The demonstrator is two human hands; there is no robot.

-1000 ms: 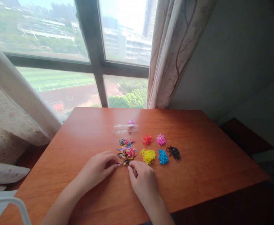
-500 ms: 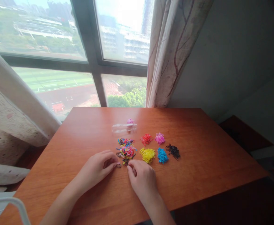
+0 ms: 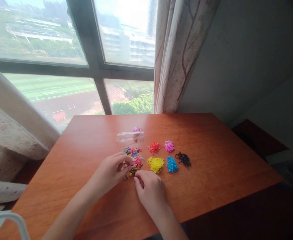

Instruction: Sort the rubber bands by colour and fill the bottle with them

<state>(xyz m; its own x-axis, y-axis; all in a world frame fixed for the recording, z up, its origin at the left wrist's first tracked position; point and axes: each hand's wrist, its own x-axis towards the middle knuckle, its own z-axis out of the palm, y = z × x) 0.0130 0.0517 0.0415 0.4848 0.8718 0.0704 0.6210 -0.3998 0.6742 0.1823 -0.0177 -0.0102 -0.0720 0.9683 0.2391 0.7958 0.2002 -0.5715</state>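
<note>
A mixed pile of small colourful rubber bands (image 3: pixel 136 162) lies on the wooden table between and beyond my hands. Over its left side is my left hand (image 3: pixel 115 168), thumb and index finger curled close together at the pile; what they pinch is hidden. My right hand (image 3: pixel 150 186) rests at the pile's near edge, its fingers bent and the tips closed beside some black and yellow bands (image 3: pixel 132 172). Whether a band is between those tips is too small to tell. A few tiny dark bands (image 3: pixel 125 178) lie just below my left fingertips.
Sorted heaps sit to the right: red (image 3: pixel 154 147), pink (image 3: pixel 169 146), yellow (image 3: pixel 156 165), blue (image 3: pixel 172 164) and black (image 3: pixel 183 160) bands. Behind the pile lies a clear plastic container (image 3: pixel 126 137) beside a pinkish-purple object (image 3: pixel 136 129). A window and curtains border the table (image 3: pixel 211 140).
My left hand has moved up and right, from the small bands at the pile's near left onto the mixed pile. My right hand stays nearly in place. The view has shifted slightly.
</note>
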